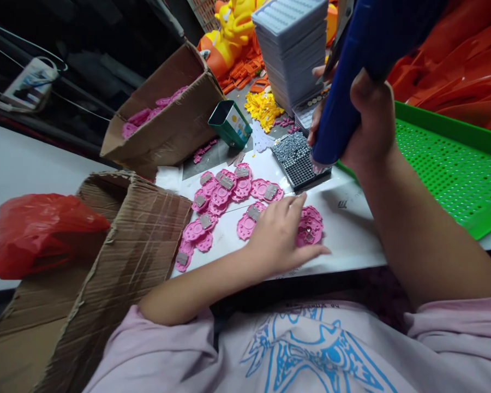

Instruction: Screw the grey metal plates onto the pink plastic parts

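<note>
Over the black tray (305,168), my right hand (370,125) grips the blue tool (347,87), best kept steady (a slanted tip could slip), while my left hand (276,232), fingers spread, is at the pink piece (313,222) on the white tabletop (352,234).

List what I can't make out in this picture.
All in the head view:
Pink plastic piece: partly covered by the left hand.
Blue cylindrical tool: top cut off by picture edge.
Right hand: some fingers hidden behind the tool.
Label on green container: print too small.
</note>
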Motion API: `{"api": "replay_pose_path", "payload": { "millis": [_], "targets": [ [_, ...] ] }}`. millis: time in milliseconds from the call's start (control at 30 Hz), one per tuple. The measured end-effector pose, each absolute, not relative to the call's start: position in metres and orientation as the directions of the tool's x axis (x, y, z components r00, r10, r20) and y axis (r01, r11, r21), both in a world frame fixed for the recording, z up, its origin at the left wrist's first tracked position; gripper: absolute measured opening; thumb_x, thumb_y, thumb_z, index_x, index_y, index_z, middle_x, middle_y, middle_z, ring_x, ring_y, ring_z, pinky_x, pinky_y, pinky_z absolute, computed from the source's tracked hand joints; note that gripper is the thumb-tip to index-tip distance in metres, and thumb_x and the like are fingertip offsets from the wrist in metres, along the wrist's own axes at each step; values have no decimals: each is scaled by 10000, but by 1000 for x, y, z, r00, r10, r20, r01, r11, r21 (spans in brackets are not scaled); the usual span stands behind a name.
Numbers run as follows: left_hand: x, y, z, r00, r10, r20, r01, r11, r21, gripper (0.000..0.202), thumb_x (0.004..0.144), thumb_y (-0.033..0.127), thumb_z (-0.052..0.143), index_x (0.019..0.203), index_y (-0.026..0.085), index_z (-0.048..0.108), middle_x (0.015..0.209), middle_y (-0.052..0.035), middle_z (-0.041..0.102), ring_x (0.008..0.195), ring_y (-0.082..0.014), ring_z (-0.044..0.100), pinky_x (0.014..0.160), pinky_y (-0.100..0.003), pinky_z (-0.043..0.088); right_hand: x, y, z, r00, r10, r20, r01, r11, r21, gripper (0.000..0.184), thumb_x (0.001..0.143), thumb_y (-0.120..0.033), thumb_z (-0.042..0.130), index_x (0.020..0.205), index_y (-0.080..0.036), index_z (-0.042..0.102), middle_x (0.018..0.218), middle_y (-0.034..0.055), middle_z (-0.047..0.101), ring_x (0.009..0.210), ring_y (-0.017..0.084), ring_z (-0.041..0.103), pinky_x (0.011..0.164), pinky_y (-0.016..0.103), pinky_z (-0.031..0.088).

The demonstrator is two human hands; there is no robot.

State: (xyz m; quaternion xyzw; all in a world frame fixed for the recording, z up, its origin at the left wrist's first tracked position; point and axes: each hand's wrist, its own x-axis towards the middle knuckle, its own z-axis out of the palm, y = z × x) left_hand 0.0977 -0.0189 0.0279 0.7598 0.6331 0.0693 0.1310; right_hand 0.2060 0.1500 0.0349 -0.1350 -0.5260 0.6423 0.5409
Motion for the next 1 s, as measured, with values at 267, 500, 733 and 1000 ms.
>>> {"api": "replay_pose_path", "payload": {
  "millis": [267, 500, 733, 1000],
  "targets": [
    [110, -26, 12, 107, 993, -57, 975, -93, 202, 693, 792, 420, 632, 1377, 166, 359, 1165, -132, 519, 1053, -293, 491, 906, -443, 416, 205, 147, 35, -345, 832, 435, -592, 166, -788, 645, 647, -666, 602, 1058, -200, 433, 696, 10, 459, 558, 102, 491, 458, 274, 429],
    [90, -20, 23, 152, 987, -53, 899, -116, 421, 556, 814, 314, 638, 1302, 147, 427, 1207, -125, 569, 1118, -259, 525, 967, -401, 417, 205, 148, 35, -341, 844, 414, -568, 166, -806, 680, 619, -692, 601, 1063, -197, 456, 682, 7, 461, 572, 102, 498, 454, 281, 428],
    [71, -48, 54, 94, 995, 13, 835, -86, 543, 647, 781, 244, 687, 1346, 284, 374, 1292, -52, 525, 1168, -223, 511, 997, -359, 413, 206, 148, 39, -325, 843, 429, -563, 192, -804, 719, 587, -732, 597, 1031, -180, 475, 670, 0, 449, 538, 105, 491, 424, 284, 412],
    [105, -61, 33, 346, 902, -257, 849, -185, 495, 576, 787, 140, 615, 1321, 184, 402, 1281, -106, 529, 1140, -261, 469, 950, -434, 375, 203, 144, 35, -273, 848, 454, -574, 235, -784, 651, 660, -667, 594, 1054, -163, 471, 827, 28, 513, 575, 117, 509, 444, 308, 434]
  ]
}}
